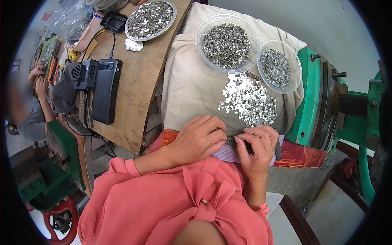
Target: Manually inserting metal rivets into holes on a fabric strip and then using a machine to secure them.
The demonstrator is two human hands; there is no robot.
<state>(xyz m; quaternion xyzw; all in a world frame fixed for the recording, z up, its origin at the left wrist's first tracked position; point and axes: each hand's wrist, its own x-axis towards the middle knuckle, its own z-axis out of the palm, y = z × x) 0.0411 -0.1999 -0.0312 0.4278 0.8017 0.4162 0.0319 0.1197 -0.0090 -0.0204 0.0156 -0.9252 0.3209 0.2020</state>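
Observation:
My left hand (199,138) rests over the near edge of the cloth, its fingers curled together and pointing right. Facing it, my right hand (258,150) is bent with thumb and fingers drawn together. Whatever either hand holds is too small or hidden to name. Just beyond my fingers lies a loose pile of small shiny metal pieces (251,102) on the beige cloth (185,77). Behind the pile stands a round clear plastic tub (199,43) of small metal parts. To its right is a smaller clear tub (297,67) with thin silvery pieces.
A green machine (306,98) borders the cloth on the right. The wooden table (132,85) at left bears a black power bank (107,92), cables and a plate (173,22) of metal pieces. Another person (34,118) works at far left beside a green machine (67,147).

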